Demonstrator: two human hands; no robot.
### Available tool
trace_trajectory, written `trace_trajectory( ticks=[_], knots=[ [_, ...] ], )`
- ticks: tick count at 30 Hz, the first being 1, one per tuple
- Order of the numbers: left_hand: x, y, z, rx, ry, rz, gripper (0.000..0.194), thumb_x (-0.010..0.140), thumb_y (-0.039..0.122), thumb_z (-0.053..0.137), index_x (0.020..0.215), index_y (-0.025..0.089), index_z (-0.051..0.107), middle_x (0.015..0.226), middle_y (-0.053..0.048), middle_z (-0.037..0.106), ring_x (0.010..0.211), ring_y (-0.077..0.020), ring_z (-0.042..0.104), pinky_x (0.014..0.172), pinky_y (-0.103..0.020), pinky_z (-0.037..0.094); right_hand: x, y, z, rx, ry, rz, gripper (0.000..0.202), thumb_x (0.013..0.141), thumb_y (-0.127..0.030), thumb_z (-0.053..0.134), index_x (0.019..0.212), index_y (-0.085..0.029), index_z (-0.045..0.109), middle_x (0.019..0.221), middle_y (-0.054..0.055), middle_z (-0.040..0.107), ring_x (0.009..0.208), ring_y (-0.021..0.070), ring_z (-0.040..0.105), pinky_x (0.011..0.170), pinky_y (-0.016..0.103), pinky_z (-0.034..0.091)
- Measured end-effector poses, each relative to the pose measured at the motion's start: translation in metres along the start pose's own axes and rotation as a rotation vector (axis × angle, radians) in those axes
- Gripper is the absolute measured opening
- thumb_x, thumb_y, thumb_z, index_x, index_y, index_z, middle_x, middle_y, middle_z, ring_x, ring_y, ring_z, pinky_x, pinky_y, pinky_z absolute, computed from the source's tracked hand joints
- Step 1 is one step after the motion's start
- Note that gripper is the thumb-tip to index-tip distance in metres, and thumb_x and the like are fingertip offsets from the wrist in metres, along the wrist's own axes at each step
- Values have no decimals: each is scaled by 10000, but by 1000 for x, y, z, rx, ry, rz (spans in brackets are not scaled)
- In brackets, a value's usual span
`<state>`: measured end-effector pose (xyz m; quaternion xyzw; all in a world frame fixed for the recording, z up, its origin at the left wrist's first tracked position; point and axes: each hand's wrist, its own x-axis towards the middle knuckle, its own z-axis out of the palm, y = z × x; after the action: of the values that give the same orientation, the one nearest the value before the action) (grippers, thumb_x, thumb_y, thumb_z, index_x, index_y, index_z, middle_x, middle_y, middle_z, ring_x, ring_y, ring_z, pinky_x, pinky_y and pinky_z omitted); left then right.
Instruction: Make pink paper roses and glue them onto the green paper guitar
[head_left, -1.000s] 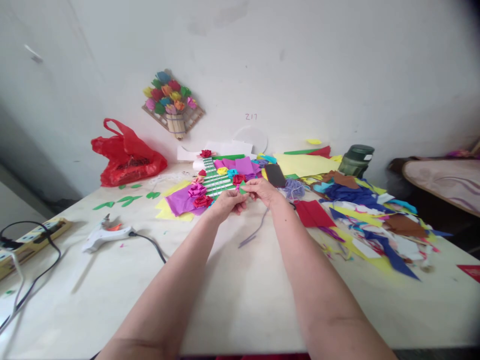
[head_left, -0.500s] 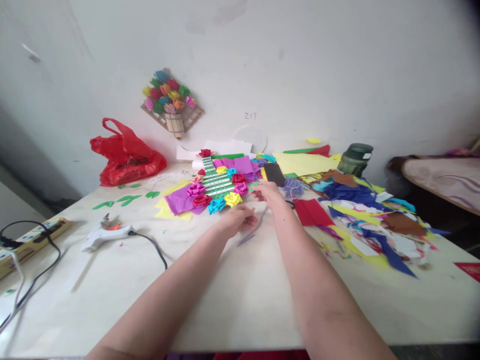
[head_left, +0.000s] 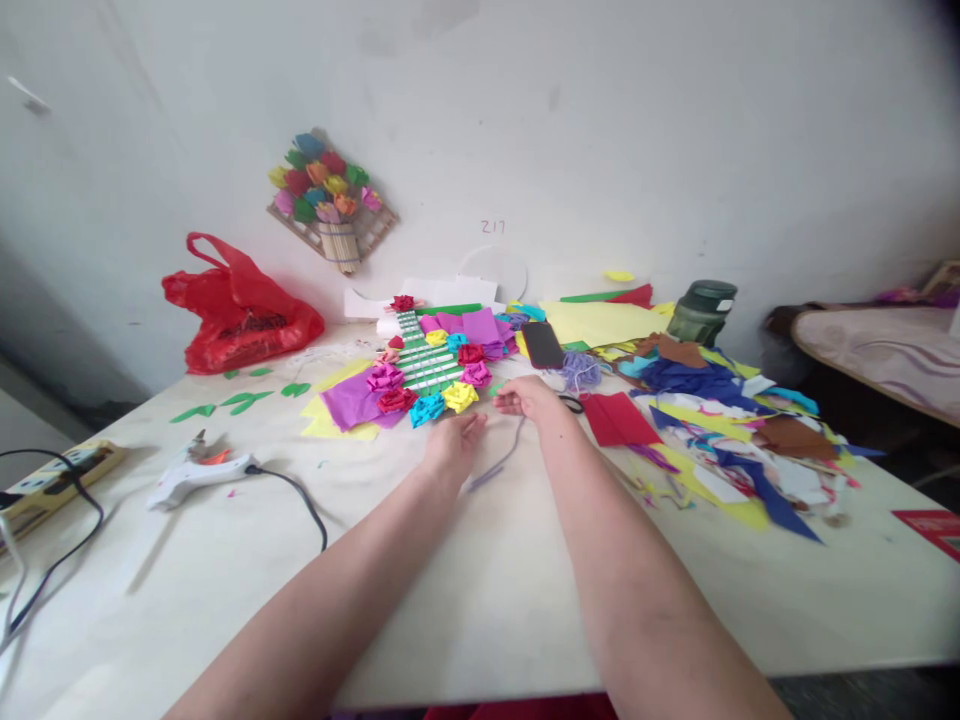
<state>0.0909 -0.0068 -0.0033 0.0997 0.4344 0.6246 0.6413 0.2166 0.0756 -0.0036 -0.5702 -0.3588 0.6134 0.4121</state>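
Observation:
A green and white striped piece lies on the table, ringed by paper flowers in pink, red, blue and yellow. Just in front of the yellow flower is my left hand, its fingers curled together; what they hold, if anything, is too small to make out. To its right, my right hand is near the pink flower, with its fingers bent and something too small to name at the tips. A purple yarn strand lies on the table between my forearms.
On the left are a glue gun, a power strip, green paper leaves and a red bag. To the right lie a phone, red paper, coloured scraps and a green bottle.
My left hand has moved left and slightly forward, nearer the blue and yellow flowers. My right hand has shifted slightly left. The whole view has shifted a little.

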Motion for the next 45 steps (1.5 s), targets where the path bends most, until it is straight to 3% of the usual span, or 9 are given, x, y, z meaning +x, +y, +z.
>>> trace_trajectory(
  ticks=[7,14,21,27,38,45],
  knots=[
    [11,3,1,-167,-23,20,181,763,15,440,839,124,563,811,-80,633,706,-135,638,680,-215,534,1,0,4,7,-27,31,93,778,16,534,821,-54,578,522,60,644,473,146,630,507,234,544],
    [16,3,3,-299,-34,38,114,831,127,460,878,134,563,847,-78,639,761,-144,642,718,-237,536,2,0,6,-18,-36,41,61,784,-82,604,838,-59,589,544,71,659,484,144,639,497,215,531],
    [20,-1,8,-286,-22,67,177,911,221,423,874,155,582,870,-70,644,776,-126,639,725,-217,536,-1,0,8,-52,-62,18,127,781,-172,637,842,-65,609,534,62,658,451,119,615,454,183,501],
    [21,1,12,-277,-11,66,194,913,236,416,839,177,586,915,-71,646,908,-152,639,774,-236,531,-3,-2,13,-77,-39,0,68,757,-134,620,769,-67,627,509,60,649,410,111,585,430,185,483],
    [26,-3,11,-252,-37,60,219,929,210,368,874,162,575,834,-60,636,745,-123,628,732,-214,526,-5,-4,33,-143,103,-53,150,756,-80,576,607,-100,571,384,-3,543,315,77,473,335,172,395],
    [28,-3,9,-275,-58,46,217,926,190,357,933,163,572,814,-57,633,705,-121,625,712,-221,531,-6,-6,31,-173,92,-49,114,736,-85,594,623,-98,582,402,17,567,319,88,483,342,180,411]
  ],
)
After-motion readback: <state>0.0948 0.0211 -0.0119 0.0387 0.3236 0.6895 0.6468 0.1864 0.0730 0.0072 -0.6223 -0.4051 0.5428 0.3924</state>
